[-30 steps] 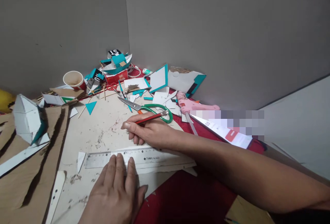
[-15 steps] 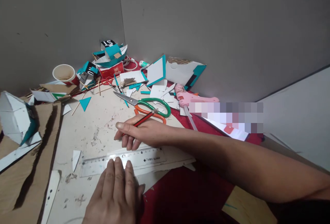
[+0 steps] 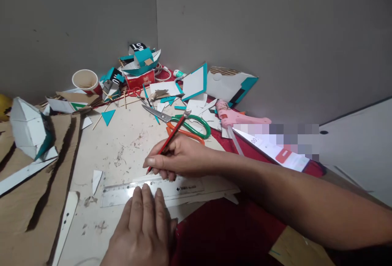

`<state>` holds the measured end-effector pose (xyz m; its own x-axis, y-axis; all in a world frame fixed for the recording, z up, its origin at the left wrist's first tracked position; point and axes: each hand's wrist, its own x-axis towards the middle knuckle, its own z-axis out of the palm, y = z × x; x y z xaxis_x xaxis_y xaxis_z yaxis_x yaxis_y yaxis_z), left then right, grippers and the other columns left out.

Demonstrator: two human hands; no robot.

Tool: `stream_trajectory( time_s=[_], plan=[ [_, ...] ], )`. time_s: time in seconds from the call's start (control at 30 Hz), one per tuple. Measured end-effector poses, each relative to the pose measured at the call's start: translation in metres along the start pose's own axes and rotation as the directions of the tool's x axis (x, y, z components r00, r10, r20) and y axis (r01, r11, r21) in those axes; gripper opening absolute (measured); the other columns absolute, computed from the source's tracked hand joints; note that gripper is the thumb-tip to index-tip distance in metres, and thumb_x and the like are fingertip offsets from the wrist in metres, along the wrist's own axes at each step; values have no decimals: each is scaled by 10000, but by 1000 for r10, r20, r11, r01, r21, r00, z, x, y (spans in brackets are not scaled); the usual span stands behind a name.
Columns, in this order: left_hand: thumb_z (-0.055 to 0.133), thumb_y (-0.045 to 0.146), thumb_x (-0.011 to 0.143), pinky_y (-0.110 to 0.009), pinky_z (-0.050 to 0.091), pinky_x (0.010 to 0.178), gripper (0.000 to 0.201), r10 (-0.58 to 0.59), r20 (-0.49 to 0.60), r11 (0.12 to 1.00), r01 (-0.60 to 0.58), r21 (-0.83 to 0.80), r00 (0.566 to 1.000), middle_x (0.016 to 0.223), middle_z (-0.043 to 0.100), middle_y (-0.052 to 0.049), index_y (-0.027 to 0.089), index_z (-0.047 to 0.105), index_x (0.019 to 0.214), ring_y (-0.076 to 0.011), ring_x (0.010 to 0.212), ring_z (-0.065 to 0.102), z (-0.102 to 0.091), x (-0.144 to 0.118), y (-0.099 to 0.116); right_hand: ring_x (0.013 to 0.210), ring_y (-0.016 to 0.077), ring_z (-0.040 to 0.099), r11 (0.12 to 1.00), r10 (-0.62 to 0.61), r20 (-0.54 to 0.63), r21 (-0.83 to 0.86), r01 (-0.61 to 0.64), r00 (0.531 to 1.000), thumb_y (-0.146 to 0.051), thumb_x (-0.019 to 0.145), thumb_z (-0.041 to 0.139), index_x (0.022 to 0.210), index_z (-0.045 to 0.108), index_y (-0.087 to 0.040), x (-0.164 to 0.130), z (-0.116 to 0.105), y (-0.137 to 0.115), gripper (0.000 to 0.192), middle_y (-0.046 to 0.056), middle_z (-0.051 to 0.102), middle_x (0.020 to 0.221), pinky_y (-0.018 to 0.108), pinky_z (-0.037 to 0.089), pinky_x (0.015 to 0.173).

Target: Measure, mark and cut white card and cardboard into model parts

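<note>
Flat on the white board lies a clear plastic ruler (image 3: 118, 194) over a strip of white card (image 3: 214, 187). My left hand (image 3: 142, 223) rests with its fingers stretched out, the fingertips on the ruler's near edge. A red and black pencil (image 3: 168, 144) is pinched in my right hand (image 3: 179, 158), tilted, with its tip down close to the ruler's far edge. Whether the tip touches the card I cannot make out. Just beyond the right hand are scissors (image 3: 165, 117) with one green and one orange handle, lying with the blades apart.
A pink glue gun (image 3: 241, 118) and a lit phone (image 3: 284, 156) lie on the right. Card scraps, a teal paper boat (image 3: 142, 63) and a paper cup (image 3: 86, 81) stand at the back. Torn cardboard (image 3: 30, 200) and a folded white paper shape (image 3: 29, 129) are on the left.
My right hand has brought the pencil more upright, its tip now pointing down near the ruler's edge. The left hand keeps its place on the ruler. The whole view has shifted slightly.
</note>
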<state>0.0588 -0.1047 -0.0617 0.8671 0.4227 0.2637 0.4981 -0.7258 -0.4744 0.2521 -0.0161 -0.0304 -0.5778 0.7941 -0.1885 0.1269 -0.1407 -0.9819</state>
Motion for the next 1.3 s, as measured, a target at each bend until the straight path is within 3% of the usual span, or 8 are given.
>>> stream_trajectory(
  time_s=[0.2,0.4,0.5,0.63,0.73,0.93,1.3],
  plan=[
    [504,280,871,-423,594,707,416,-57,49,998,58,-16,997,1063,682,-312,-18,622,1135,-403,958,684,3,-4,8,627,99,591,994,-10,29,-110,13,1000,-198,864,562,918,641,-169,2,11,14,100,-6,623,719,171,487,512],
    [498,363,880,-426,574,735,475,-159,54,985,162,-59,986,1119,668,-300,3,617,1167,-403,1017,662,9,-10,14,646,116,592,997,-3,32,-75,5,999,-235,873,559,898,610,-169,6,12,20,87,-2,606,716,192,493,517],
    [497,371,879,-418,578,728,478,-149,47,988,151,-39,988,1104,673,-301,-1,615,1155,-399,1000,670,9,-10,13,656,113,573,996,-45,52,-73,49,998,-248,882,560,901,619,-165,6,12,22,103,-4,596,733,198,483,534],
    [479,358,885,-414,586,717,472,-137,60,989,140,-44,989,1104,670,-308,-7,609,1155,-397,990,675,7,-9,11,789,133,591,972,-131,76,-186,143,989,-232,886,571,923,651,-164,5,12,18,111,15,638,841,240,484,700],
    [496,343,879,-429,582,737,461,-141,85,987,147,-64,986,1121,665,-304,2,609,1167,-409,1027,656,7,-9,11,872,156,609,961,-126,81,-236,142,989,-198,891,555,940,653,-147,5,14,12,122,38,668,905,261,474,780],
    [503,377,879,-450,584,750,478,-173,119,980,183,-78,978,1141,660,-295,25,609,1185,-424,1055,639,7,-11,12,907,161,617,939,-124,74,-315,141,990,-195,888,558,945,659,-173,4,18,7,118,28,687,950,263,460,819],
    [502,369,839,-448,604,713,497,-133,96,990,136,-29,986,1087,675,-312,-10,625,1136,-424,985,668,7,-5,8,892,158,616,934,-112,50,-335,122,992,-212,886,560,937,670,-187,8,22,7,124,11,688,919,260,454,811]
  ],
)
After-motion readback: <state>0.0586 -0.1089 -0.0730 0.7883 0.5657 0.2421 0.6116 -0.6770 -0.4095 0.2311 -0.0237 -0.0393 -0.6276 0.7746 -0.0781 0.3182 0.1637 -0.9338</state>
